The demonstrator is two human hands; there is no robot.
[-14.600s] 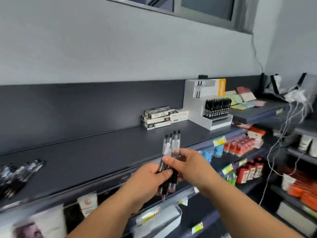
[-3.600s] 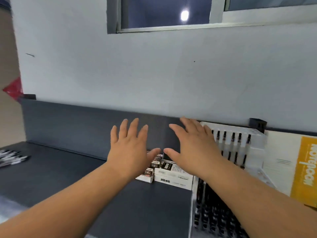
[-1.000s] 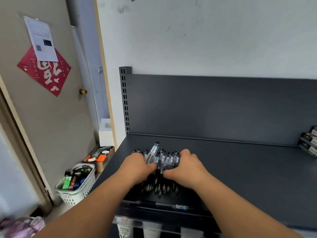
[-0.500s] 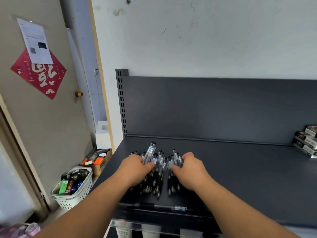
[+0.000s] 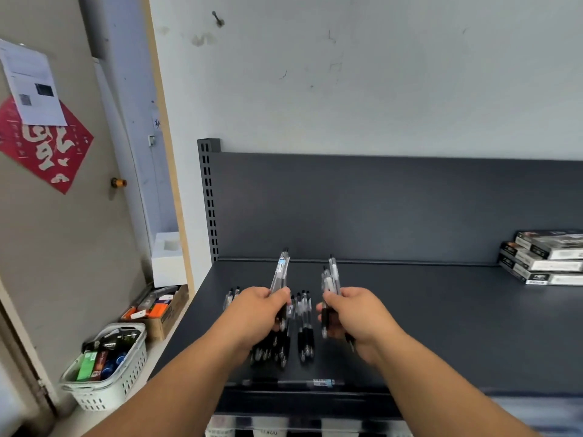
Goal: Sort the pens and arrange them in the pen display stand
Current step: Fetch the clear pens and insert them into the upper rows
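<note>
1. Mid-frame, the left hand (image 5: 258,313) gripped a bunch of pens (image 5: 280,274), fingers curled round them, ends pointing up.
2. Just beside it, the right hand (image 5: 355,316) held a second bunch (image 5: 332,277) the same way.
3. Between and under the hands, loose pens (image 5: 305,331) lay on the shelf (image 5: 457,329).
4. Boxes (image 5: 547,258) were stacked at the right edge; a basket (image 5: 126,378) stood lower left.

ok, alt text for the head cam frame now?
The left hand grips a bunch of pens and the right hand a second bunch, with loose pens lying between them on a dark grey shelf. Stacked boxes sit at the shelf's right end; a white basket stands on the floor at left.
</note>
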